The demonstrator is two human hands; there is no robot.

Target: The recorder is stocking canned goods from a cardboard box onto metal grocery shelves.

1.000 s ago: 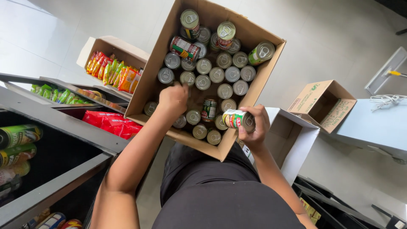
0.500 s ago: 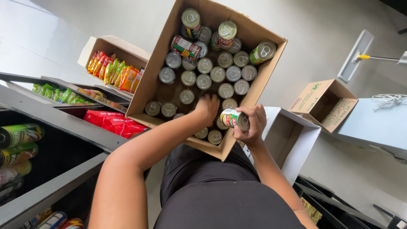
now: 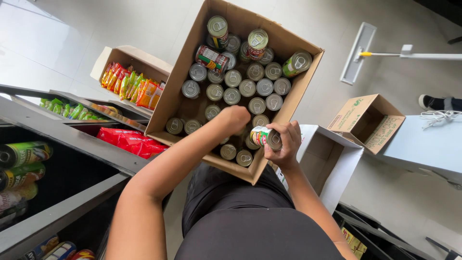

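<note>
A large open cardboard box rests on my lap, packed with several upright tin cans and a few lying on their sides at the far end. My left hand reaches into the box and curls down over the cans near its right side; whether its fingers hold one is hidden. At the box's near right edge my right hand grips a tin can with a red and green label, lying sideways.
A smaller box of bright snack packets stands to the left. Dark shelves hold green-labelled cans and red packets. At the right are a white open box, a brown empty box, a mop and another person's shoe.
My left hand has moved from the box's left side to the right, beside the right hand. The right hand keeps hold of its can. The mop has come into view.
</note>
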